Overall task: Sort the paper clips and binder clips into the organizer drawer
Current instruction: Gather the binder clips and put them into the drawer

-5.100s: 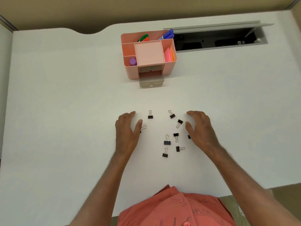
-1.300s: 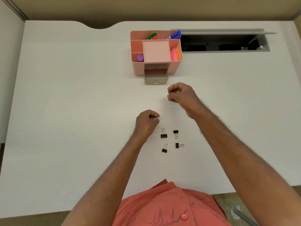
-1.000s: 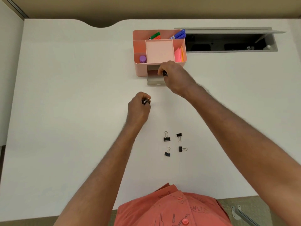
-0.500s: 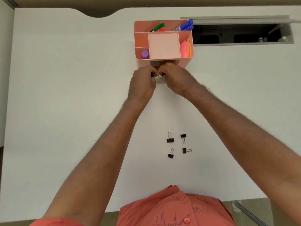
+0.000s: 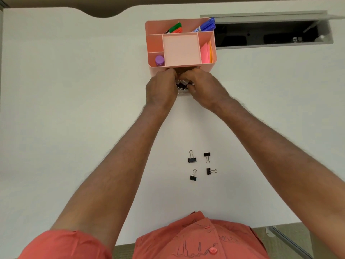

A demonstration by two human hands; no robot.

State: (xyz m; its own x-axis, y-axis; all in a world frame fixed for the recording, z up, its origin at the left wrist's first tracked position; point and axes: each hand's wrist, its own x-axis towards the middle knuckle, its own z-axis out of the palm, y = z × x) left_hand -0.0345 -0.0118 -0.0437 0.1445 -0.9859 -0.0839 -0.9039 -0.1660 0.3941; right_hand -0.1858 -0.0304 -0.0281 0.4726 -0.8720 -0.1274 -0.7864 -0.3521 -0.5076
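Observation:
The pink organizer (image 5: 210, 67) stands at the back of the white desk, and its small drawer (image 5: 182, 92) is pulled out toward me. Both hands meet over the drawer. My left hand (image 5: 161, 88) and my right hand (image 5: 204, 86) have their fingers curled around a bunch of black binder clips (image 5: 182, 84) held between their fingertips, just above or inside the drawer. Most of the drawer is hidden by the hands. Several more black binder clips (image 5: 192, 159) lie loose on the desk nearer to me, between my forearms.
The organizer's top compartments hold markers (image 5: 205, 27), a purple cap (image 5: 159, 60) and pink sticky notes (image 5: 205, 54). An open cable hatch (image 5: 270, 37) is cut into the desk to the right of the organizer. The desk's front edge runs by my orange shirt (image 5: 196, 238).
Both hands picked clips up from the desk and carried them to the drawer. Over the last half second they have stayed over it, and the bunched clips show more between the fingertips.

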